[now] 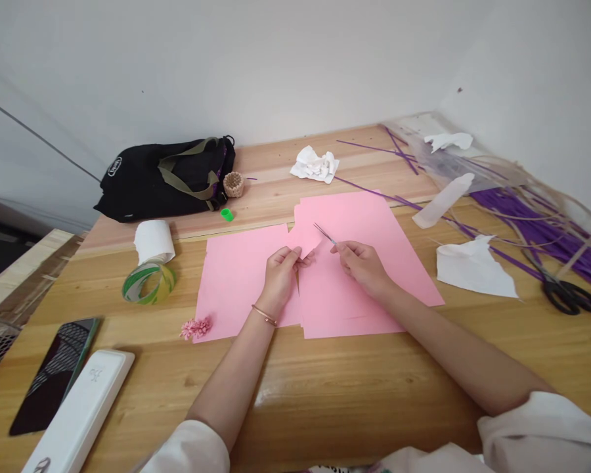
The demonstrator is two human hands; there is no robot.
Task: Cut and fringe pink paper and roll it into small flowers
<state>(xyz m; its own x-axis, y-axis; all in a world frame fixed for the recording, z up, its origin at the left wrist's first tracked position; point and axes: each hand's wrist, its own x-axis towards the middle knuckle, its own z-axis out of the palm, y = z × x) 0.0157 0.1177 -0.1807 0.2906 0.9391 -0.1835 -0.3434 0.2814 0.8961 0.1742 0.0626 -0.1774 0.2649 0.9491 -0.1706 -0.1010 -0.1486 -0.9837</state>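
Observation:
My left hand (282,270) is closed, pinching a small piece of pink paper (306,240) above the pink sheets. In my right hand (362,264), fingers closed, are slim metal tweezers (325,232); their two thin tips point up and left, slightly apart, near that paper. Beneath both hands lie a left pink sheet (236,266) and a right stack of pink paper (369,295). A pink fringed paper flower (196,327) rests on the left sheet's near corner. What the left fingertips cover is hidden.
Left stand a tape roll (149,282), tissue roll (154,242), phone (54,374) and white power bank (81,410). Behind are a black bag (162,177), small woven basket (234,184), green cap (227,215) and crumpled tissue (315,164). Right: black-handled scissors (571,297), purple strips (536,230), glue bottle (443,201).

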